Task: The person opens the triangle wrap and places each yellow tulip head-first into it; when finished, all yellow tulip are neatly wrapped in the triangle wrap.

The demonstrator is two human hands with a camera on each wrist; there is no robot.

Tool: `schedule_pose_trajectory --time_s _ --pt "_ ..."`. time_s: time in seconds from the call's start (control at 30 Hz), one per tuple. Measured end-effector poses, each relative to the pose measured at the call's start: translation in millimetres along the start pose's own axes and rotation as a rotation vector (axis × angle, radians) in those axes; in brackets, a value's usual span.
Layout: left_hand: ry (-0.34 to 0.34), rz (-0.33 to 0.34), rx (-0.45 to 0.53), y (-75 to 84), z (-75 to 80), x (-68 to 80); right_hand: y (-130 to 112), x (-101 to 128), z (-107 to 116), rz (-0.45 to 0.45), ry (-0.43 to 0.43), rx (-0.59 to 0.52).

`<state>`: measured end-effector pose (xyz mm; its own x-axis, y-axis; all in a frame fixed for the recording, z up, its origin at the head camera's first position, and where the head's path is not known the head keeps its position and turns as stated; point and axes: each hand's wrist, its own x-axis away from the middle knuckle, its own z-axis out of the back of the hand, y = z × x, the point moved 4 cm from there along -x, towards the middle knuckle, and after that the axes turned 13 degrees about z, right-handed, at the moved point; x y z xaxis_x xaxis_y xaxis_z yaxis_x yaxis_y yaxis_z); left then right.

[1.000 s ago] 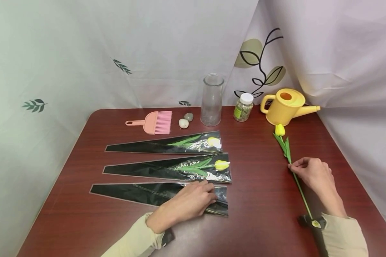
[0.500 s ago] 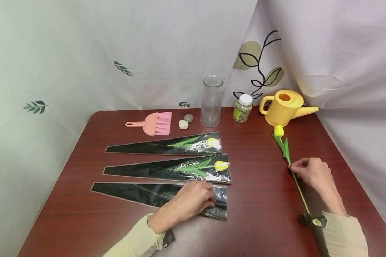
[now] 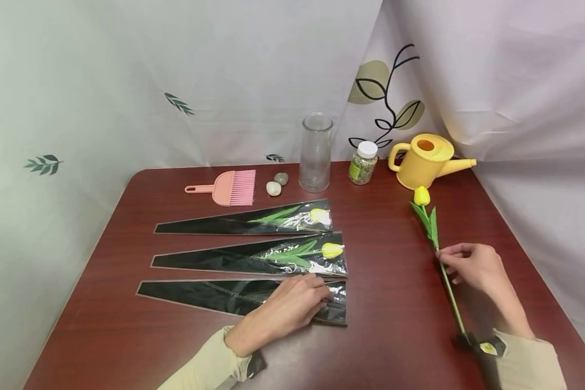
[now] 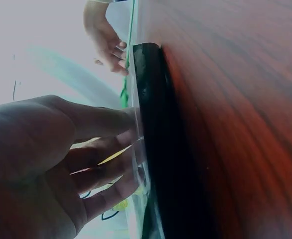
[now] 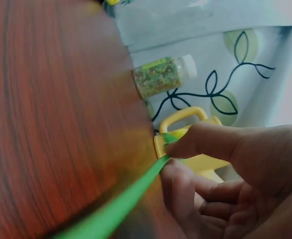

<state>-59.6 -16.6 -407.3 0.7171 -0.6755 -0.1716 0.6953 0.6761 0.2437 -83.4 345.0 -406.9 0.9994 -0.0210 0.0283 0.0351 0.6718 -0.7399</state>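
Here, a reddish-brown wooden table (image 3: 395, 336) stands against leaf-printed curtains (image 3: 253, 76).

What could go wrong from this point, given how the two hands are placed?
The right hand pinches the tulip stem partway along, so the long stem might bend or swing when lifted, and the bloom lies near the watering can. The left hand rests on the wide end of the empty sleeve; the slick film could slide on the table or crumple against the neighbouring wrapped tulip.
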Motion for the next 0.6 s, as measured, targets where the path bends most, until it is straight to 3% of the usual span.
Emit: schedule_pose_trajectory --time_s 0.1,0.3,0.37,0.47,0.6 --pt "0.013 -0.010 0.010 -0.2 -0.1 -1.0 2 3 -1 0.010 0.049 -0.164" --pt "0.033 -0.010 0.063 -2.5 0.3 -1.8 0 12 -8 0.046 0.197 -0.751" --pt "0.040 -0.007 0.091 -3.1 1.3 -2.6 -2 16 -10 0.053 0.235 -0.897" --pt "0.051 0.004 0.129 -4.6 2.6 -3.5 -6 23 -15 0.041 0.253 -1.037" --pt "0.059 0.019 0.159 -6.2 3.2 -3.6 -12 34 -25 0.026 0.275 -1.096"
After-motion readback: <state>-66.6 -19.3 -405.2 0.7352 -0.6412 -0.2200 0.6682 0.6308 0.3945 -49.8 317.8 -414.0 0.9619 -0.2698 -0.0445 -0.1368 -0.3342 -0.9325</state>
